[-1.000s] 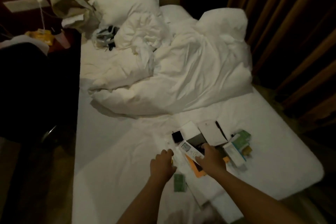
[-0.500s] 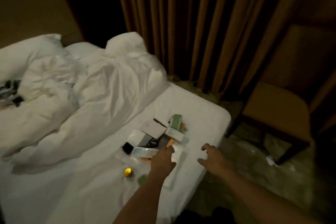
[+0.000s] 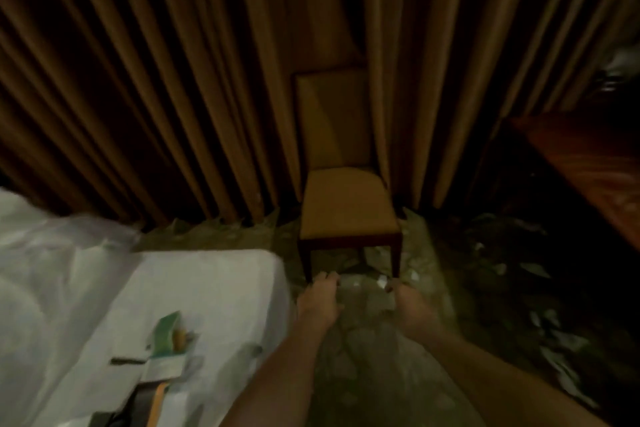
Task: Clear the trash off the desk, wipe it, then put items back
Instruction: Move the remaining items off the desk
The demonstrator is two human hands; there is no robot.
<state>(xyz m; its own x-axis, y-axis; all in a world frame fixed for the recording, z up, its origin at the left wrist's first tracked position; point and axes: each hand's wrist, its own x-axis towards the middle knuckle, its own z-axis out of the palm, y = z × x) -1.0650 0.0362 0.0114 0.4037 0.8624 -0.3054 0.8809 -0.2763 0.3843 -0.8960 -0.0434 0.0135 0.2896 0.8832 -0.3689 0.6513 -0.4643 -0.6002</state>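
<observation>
We find the frame dim and motion-blurred. The white-sheeted bed (image 3: 207,288) is brightest, the reddish wooden desk (image 3: 588,166) in shadow; the brown pleated curtains (image 3: 173,80) splay at the edges.

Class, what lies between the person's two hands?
The head view shows patterned carpet between the left hand and the right hand, with a small white scrap on it near the right hand.

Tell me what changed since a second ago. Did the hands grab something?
Both hands came off the small boxes on the bed and swung to the right, and the view turned with them. The left hand and the right hand now reach over the carpet toward the chair, holding nothing. The small boxes stayed on the bed.
</observation>
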